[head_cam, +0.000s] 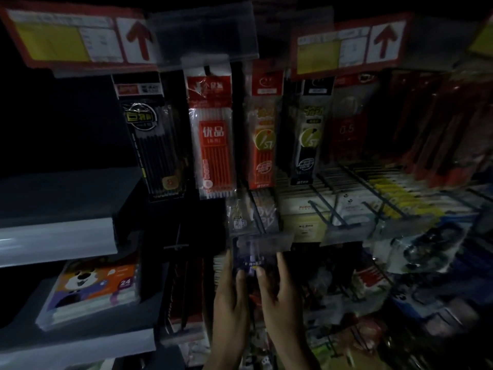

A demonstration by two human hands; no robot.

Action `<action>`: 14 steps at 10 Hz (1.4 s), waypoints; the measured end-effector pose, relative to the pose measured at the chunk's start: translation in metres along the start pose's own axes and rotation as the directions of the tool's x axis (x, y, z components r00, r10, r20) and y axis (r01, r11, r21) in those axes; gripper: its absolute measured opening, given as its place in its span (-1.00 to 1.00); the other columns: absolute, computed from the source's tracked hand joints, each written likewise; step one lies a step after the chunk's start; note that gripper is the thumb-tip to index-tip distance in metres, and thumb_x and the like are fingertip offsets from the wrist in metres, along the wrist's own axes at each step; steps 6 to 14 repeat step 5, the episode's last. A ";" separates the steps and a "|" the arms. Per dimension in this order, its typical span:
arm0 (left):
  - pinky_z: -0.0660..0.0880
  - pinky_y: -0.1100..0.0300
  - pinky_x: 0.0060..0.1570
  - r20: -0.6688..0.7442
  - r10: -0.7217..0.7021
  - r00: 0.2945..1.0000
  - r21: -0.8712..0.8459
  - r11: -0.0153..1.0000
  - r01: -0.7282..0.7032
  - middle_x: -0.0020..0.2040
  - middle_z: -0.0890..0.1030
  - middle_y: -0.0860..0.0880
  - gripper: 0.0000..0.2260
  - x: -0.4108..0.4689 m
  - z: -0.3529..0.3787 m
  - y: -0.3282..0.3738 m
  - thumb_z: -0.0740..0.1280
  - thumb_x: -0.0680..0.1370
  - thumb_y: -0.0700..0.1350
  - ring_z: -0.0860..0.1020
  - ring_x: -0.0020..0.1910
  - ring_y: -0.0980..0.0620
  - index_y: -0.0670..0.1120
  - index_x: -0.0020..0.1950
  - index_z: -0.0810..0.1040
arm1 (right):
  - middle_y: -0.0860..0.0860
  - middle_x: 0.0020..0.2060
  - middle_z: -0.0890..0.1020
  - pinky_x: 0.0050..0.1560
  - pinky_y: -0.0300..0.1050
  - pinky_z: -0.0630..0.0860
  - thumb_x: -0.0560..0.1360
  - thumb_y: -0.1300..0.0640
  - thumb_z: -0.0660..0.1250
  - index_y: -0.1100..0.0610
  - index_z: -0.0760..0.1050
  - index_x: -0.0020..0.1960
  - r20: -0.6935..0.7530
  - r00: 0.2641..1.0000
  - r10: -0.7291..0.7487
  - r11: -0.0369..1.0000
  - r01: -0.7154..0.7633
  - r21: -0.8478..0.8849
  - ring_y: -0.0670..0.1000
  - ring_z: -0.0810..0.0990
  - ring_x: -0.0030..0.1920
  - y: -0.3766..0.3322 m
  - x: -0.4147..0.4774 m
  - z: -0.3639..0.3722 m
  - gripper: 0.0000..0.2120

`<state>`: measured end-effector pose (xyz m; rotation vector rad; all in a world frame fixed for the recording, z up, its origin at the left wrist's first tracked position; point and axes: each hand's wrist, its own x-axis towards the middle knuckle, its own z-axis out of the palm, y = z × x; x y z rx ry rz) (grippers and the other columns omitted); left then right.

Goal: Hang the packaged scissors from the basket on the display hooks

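Observation:
A packaged pair of scissors, in a dark pack with a small purple label, is held up in front of the display, low in the middle of the view. My left hand holds its left edge with the thumb on the front. My right hand holds its right edge the same way. The pack's top reaches a clear plastic tag at the end of a display hook. The basket is out of view. The scene is very dim.
Pen refill packs hang in a row above the hands. Metal hooks with stock jut out to the right. Grey shelves stand at the left, with a box of crayons below. Red-arrow price signs span the top.

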<state>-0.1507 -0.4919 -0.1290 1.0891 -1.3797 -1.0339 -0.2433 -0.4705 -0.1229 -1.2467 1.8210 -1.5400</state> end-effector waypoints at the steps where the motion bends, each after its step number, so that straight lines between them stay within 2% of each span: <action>1: 0.42 0.51 0.21 0.015 -0.059 0.998 0.015 0.998 0.059 0.35 0.50 0.37 -0.62 -0.002 -0.003 0.001 0.25 0.72 -0.02 0.49 0.29 0.49 0.45 0.36 0.27 | -0.21 0.52 0.31 0.24 -0.65 0.17 0.61 -0.18 0.22 -0.10 0.17 0.61 0.013 0.999 -0.031 0.996 0.032 -0.087 -0.21 0.27 0.52 0.001 -0.001 -0.010 -0.39; 2: 0.48 0.08 0.43 0.036 -0.062 0.997 0.094 0.994 0.059 0.47 0.46 0.22 -0.51 -0.002 -0.010 0.002 0.32 0.62 0.15 0.48 0.45 0.16 0.36 0.50 0.23 | -0.14 0.57 0.30 0.28 -0.57 0.16 0.64 -0.17 0.23 0.00 0.15 0.65 0.077 0.995 -0.066 0.980 0.079 -0.184 -0.16 0.27 0.55 -0.003 0.000 -0.022 -0.35; 3: 0.49 -0.05 0.43 0.010 -0.022 1.000 0.173 0.985 0.020 0.50 0.49 0.08 -0.48 -0.002 -0.012 0.005 0.34 0.63 0.11 0.49 0.46 0.06 0.16 0.58 0.32 | -0.13 0.58 0.30 0.34 -0.46 0.19 0.65 -0.19 0.22 -0.02 0.13 0.65 0.133 0.987 -0.087 0.966 0.116 -0.229 -0.14 0.28 0.55 -0.002 0.003 -0.032 -0.35; 4: 0.52 -0.06 0.38 -0.021 0.027 0.999 0.337 0.941 -0.019 0.46 0.53 -0.01 -0.48 -0.011 -0.014 0.001 0.36 0.65 0.08 0.53 0.41 0.01 0.02 0.59 0.36 | -0.14 0.55 0.36 0.42 -0.29 0.33 0.65 -0.18 0.24 -0.09 0.16 0.64 0.177 0.968 -0.176 0.938 0.219 -0.269 -0.15 0.34 0.51 0.007 -0.007 -0.049 -0.38; 5: 0.55 -0.08 0.33 -0.017 0.081 0.997 0.484 0.873 -0.063 0.47 0.51 0.02 -0.39 -0.026 -0.017 -0.009 0.32 0.60 0.29 0.54 0.40 0.02 0.09 0.59 0.35 | -0.18 0.51 0.40 0.38 -0.23 0.42 0.65 -0.18 0.24 -0.15 0.17 0.63 0.228 0.940 -0.254 0.915 0.310 -0.257 -0.16 0.39 0.47 0.013 -0.020 -0.079 -0.41; 14: 0.55 -0.08 0.33 -0.017 0.081 0.997 0.484 0.873 -0.063 0.47 0.51 0.02 -0.39 -0.026 -0.017 -0.009 0.32 0.60 0.29 0.54 0.40 0.02 0.09 0.59 0.35 | -0.18 0.51 0.40 0.38 -0.23 0.42 0.65 -0.18 0.24 -0.15 0.17 0.63 0.228 0.940 -0.254 0.915 0.310 -0.257 -0.16 0.39 0.47 0.013 -0.020 -0.079 -0.41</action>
